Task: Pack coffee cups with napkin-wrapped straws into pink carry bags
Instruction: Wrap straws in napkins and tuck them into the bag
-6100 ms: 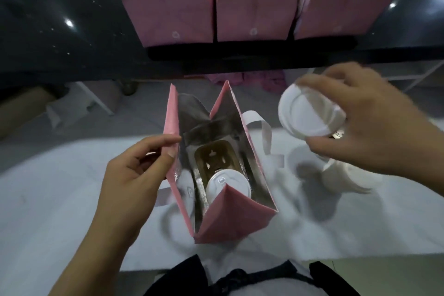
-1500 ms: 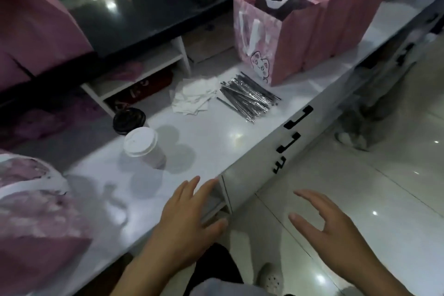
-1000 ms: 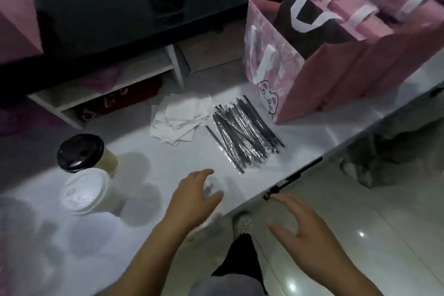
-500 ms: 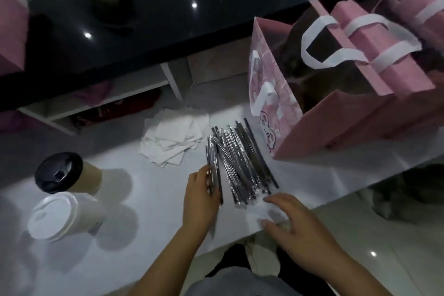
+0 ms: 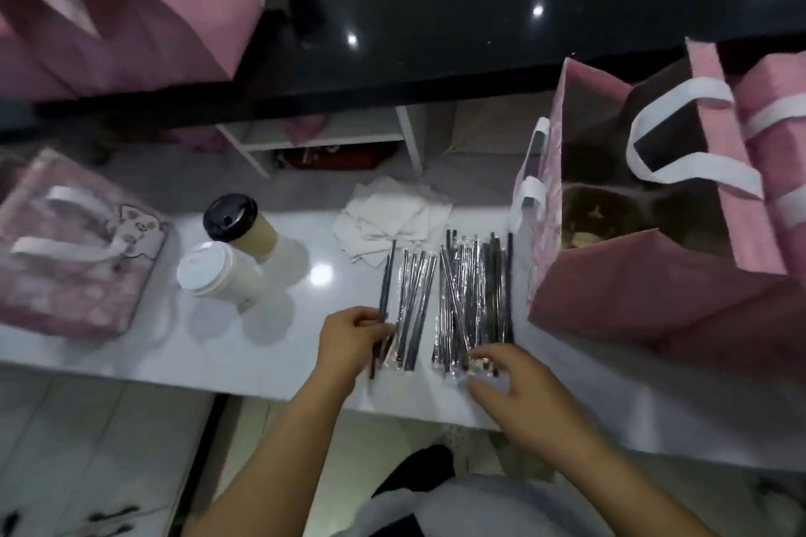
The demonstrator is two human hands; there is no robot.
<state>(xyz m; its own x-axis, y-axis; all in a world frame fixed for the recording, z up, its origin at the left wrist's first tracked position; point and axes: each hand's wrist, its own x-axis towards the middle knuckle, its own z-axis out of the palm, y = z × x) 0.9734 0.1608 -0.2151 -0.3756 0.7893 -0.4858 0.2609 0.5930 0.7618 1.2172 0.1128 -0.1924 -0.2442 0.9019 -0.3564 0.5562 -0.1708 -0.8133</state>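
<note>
Several dark straws in clear wrappers lie in a pile on the white counter. My left hand pinches the near ends of a smaller bunch of straws split off to the left. My right hand rests its fingertips on the near ends of the larger pile. A stack of white napkins lies just behind the straws. Two coffee cups stand to the left, one with a black lid, one with a white lid. An open pink carry bag stands to the right of the straws.
More pink bags stand behind the open one at right. Another pink bag with a cat print lies at the left end of the counter. A black glossy ledge with pink bags runs along the back. A white shelf sits below it.
Both hands reached onto the straw pile; my left hand has pulled a small bunch leftward, opening a gap, and my right hand moved onto the larger pile's near ends.
</note>
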